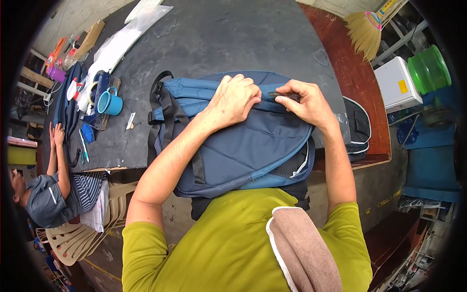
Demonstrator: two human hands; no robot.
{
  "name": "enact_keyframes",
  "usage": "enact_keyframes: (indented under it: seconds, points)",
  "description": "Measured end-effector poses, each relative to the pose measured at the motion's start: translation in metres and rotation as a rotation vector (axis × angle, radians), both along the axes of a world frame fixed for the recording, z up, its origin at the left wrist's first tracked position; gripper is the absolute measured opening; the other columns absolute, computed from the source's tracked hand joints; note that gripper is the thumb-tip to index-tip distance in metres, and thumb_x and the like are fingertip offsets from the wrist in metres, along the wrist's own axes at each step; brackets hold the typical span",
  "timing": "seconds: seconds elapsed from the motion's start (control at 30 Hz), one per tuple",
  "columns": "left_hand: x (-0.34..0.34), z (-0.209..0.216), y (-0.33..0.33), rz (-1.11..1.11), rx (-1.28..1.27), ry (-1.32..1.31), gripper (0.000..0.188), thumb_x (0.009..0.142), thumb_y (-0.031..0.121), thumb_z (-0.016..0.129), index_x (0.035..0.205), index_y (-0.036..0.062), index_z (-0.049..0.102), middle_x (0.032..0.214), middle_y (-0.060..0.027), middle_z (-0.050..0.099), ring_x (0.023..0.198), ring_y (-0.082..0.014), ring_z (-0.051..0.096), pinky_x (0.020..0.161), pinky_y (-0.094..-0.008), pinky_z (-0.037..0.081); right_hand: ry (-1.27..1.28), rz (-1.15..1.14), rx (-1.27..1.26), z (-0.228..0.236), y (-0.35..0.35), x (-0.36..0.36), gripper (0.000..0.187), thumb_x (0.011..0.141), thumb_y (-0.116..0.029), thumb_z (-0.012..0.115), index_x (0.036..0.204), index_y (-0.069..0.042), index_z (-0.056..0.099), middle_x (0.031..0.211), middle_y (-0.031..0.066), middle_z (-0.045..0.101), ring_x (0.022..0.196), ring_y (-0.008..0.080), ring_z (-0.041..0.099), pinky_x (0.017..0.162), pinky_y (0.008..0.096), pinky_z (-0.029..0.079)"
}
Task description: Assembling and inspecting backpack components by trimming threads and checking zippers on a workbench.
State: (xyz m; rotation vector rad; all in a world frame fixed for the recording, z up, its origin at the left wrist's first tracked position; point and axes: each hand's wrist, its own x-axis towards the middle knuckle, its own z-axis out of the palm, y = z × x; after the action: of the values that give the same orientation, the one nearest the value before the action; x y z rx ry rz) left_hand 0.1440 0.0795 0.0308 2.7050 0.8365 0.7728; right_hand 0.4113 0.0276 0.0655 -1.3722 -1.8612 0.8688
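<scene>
A blue backpack (228, 155) lies in front of me at the table's near edge, its black webbing straps hanging on the left side. My left hand (235, 97) is closed near the top of the bag, pinching a fold of fabric beside the padded shoulder strap (192, 87). Just to its right, my right hand (308, 103) grips small dark thread snips (287, 95), with the pointed tip turned left toward my left hand. The tip sits close over the blue fabric. Whether it touches a thread is too small to tell.
The dark table (253, 39) carries a blue mug (110, 101), a spray bottle (73, 90) and plastic sheeting (114, 48) on the left. Another person (53, 190) works at the left edge. A black bag (356, 124) lies on a reddish-brown board (377, 112) at right, below a broom (365, 31).
</scene>
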Motion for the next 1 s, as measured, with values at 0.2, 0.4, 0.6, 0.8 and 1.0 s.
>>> enact_keyframes:
  seconds: [0.2,0.4,0.6,0.8,1.0]
  points:
    - [-0.001,0.004,-0.011,0.026,-0.205,-0.122,0.002,0.1,0.013,0.073,0.102,0.0114,0.072,0.101,-0.0036,0.068,0.106,-0.0266,0.062,0.097,-0.0454,0.041,-0.207,0.155,0.352,0.011,-0.008,0.001,0.02,0.092,-0.009,0.089,0.107,0.0,0.081,0.098,0.0127,0.081,0.082,0.0253,0.078,0.071,0.0366,0.06]
    - [-0.007,0.004,-0.027,0.018,-0.246,-0.194,0.004,0.101,0.009,0.071,0.104,0.0111,0.071,0.121,-0.0042,0.072,0.122,-0.028,0.06,0.113,-0.0462,0.036,-0.397,0.168,0.448,0.013,-0.009,-0.004,0.022,0.09,-0.016,0.089,0.107,-0.004,0.081,0.094,0.0114,0.077,0.085,0.0336,0.075,0.073,0.0421,0.06]
    - [-0.009,0.0,-0.028,0.018,-0.291,-0.227,0.006,0.102,0.009,0.072,0.107,0.0116,0.072,0.128,-0.0043,0.073,0.127,-0.0269,0.06,0.117,-0.0459,0.034,-0.463,0.186,0.422,0.012,-0.005,-0.009,0.021,0.091,-0.017,0.087,0.107,-0.005,0.081,0.095,0.0109,0.077,0.088,0.0327,0.075,0.076,0.0429,0.06]
    - [-0.008,-0.003,-0.024,0.031,-0.335,-0.247,0.005,0.104,0.011,0.071,0.108,0.0107,0.073,0.13,-0.0045,0.074,0.128,-0.0266,0.06,0.118,-0.0458,0.034,-0.466,0.182,0.407,0.013,-0.003,-0.011,0.021,0.091,-0.018,0.086,0.107,-0.005,0.082,0.098,0.0101,0.079,0.092,0.032,0.077,0.078,0.0427,0.061]
    - [-0.003,0.0,-0.022,0.078,-0.415,-0.271,0.007,0.106,0.014,0.07,0.107,0.0082,0.073,0.125,-0.0054,0.077,0.127,-0.0264,0.062,0.118,-0.0455,0.035,-0.493,0.181,0.386,0.014,-0.001,-0.014,0.021,0.092,-0.019,0.086,0.107,-0.005,0.082,0.1,0.0103,0.08,0.092,0.0323,0.078,0.079,0.0422,0.061]
